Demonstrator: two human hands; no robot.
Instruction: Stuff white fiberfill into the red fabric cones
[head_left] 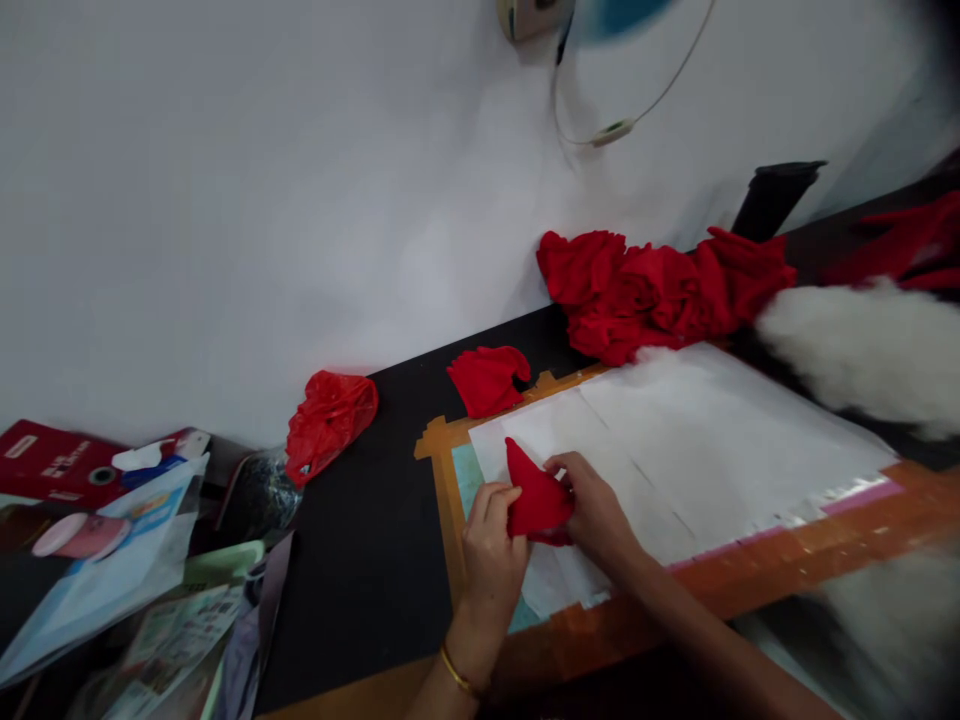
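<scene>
A small red cloth piece [536,495] with one pointed corner is held up over the white sheet [675,440]. My left hand [495,535], with a gold bangle at the wrist, pinches its left edge between thumb and fingers. On the opposite side, my right hand [596,510] grips the right edge; some of its fingertips are hidden behind the fabric. Just beyond my hands, a small stack of red cloth [489,380] lies at the edge of the taped sheet.
Against the wall sits a large heap of red cloth [660,290], with white fluffy stuffing [870,350] to its right. A red plastic bag [330,420] rests on the black table [360,570]. Brown tape [450,520] borders the sheet. Boxes, papers and a pink-lidded tub [82,537] crowd the left.
</scene>
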